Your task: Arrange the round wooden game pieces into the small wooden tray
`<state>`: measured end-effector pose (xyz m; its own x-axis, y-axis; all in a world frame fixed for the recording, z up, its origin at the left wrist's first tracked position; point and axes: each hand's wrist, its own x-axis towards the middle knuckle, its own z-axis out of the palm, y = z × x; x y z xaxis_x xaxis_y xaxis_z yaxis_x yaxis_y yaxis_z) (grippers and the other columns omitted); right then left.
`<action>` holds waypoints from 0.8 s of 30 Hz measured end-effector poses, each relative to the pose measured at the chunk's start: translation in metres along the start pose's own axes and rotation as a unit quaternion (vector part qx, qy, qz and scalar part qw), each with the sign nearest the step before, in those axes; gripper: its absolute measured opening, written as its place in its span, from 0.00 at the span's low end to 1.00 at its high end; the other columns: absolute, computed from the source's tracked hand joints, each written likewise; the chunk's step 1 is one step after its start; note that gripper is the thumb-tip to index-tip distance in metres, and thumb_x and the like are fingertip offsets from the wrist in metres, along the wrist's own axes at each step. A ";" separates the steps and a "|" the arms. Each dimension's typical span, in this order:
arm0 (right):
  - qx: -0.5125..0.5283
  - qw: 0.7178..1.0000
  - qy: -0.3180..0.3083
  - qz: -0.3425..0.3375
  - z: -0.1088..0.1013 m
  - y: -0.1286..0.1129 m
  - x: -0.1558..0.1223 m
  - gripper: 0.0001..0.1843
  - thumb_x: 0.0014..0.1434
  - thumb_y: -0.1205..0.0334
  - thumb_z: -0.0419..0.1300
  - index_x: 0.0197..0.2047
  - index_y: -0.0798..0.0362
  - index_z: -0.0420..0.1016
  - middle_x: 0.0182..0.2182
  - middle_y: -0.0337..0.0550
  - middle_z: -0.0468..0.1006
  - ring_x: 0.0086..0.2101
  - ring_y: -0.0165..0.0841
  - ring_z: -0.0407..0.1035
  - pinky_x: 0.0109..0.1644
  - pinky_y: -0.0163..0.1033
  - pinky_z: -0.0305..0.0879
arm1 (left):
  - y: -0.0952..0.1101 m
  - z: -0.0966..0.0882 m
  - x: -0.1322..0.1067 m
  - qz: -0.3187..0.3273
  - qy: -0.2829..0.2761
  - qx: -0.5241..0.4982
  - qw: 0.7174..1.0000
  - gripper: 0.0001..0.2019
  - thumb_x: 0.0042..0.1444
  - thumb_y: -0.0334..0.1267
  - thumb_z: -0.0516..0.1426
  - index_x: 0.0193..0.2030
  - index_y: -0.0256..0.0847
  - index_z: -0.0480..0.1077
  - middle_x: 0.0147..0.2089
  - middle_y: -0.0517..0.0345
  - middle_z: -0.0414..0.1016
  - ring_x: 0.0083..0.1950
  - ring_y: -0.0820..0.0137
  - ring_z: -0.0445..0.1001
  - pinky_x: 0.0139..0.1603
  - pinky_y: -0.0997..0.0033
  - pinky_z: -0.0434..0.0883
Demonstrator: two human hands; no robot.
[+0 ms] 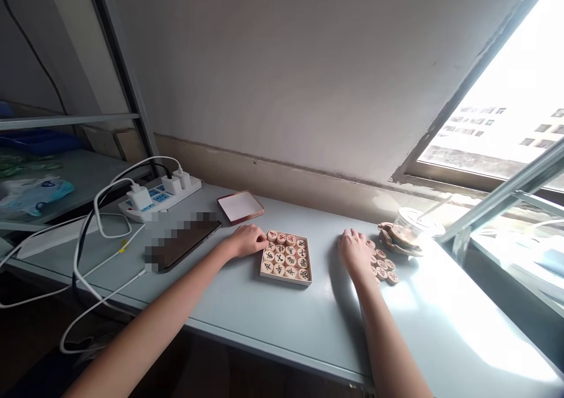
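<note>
Pale desk carries at centre a shallow square wooden box, packed four across with round wooden discs inked with red and black characters too small to read. Left hand curls against the box's 10 o'clock corner, can't tell whether it grips. Right hand, at the box's 3 o'clock, lies flat and unclenched, hiding part of the loose discs.
</note>
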<state>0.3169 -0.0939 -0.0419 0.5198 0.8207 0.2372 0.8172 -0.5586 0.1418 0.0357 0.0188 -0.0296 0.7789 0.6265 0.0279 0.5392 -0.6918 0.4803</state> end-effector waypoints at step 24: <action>0.270 0.919 -0.058 -0.281 -0.030 -0.041 -0.017 0.11 0.58 0.54 0.53 0.42 0.44 0.71 0.41 0.41 0.72 0.42 0.36 0.66 0.49 0.45 0.56 | 0.005 -0.014 -0.020 -0.003 0.074 0.075 0.994 0.18 0.57 0.46 0.49 0.22 0.41 0.67 0.23 0.56 0.70 0.26 0.69 0.64 0.29 0.69 0.56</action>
<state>0.2667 -0.0886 -0.0232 -0.0243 0.9863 0.1634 0.9525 0.0725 -0.2957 0.0184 0.0080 -0.0154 0.7258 0.6692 0.1593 0.5943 -0.7266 0.3447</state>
